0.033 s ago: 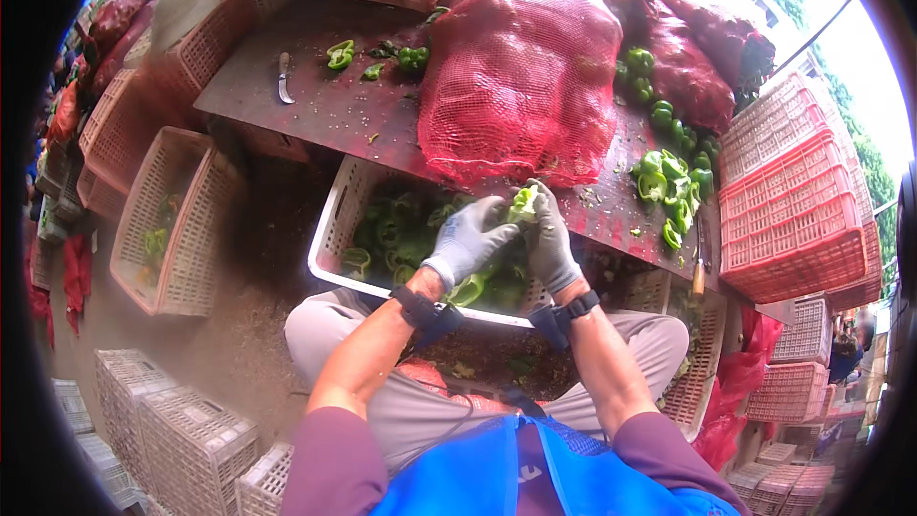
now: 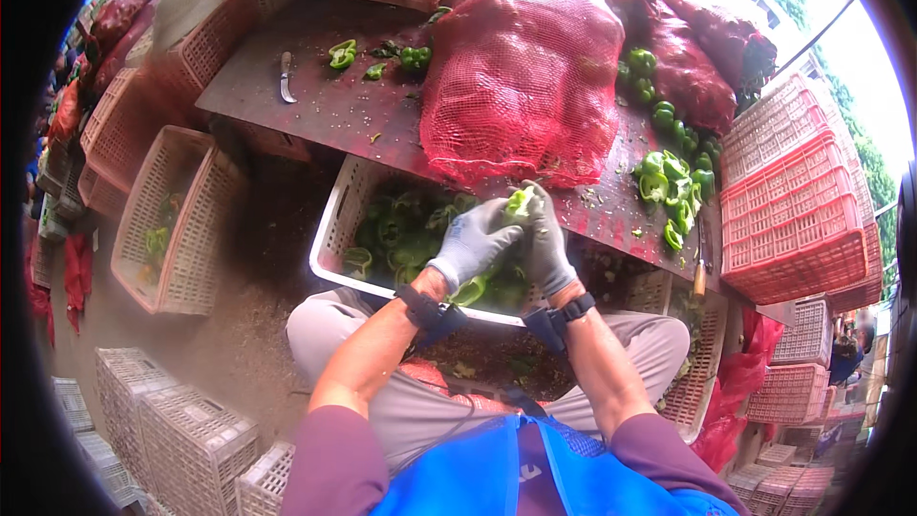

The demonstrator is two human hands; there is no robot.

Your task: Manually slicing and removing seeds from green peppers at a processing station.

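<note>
Both my hands wear grey gloves and meet at the table's near edge, above a white crate of green pepper pieces. A pale green piece of bell pepper is between them. My right hand is closed on it from the right. My left hand has its fingers curled against its lower left side. Just beyond the hands stands a full red mesh sack on the dark table. Cut and whole green peppers lie to the right of the sack.
A curved knife lies at the table's left, and a wooden-handled knife at its right edge. Pink crates are stacked on the right. A tilted crate and grey crates stand on the left floor.
My left hand's fingers have drawn in closer to the pepper piece. The view has shifted very slightly; the rest is unchanged.
</note>
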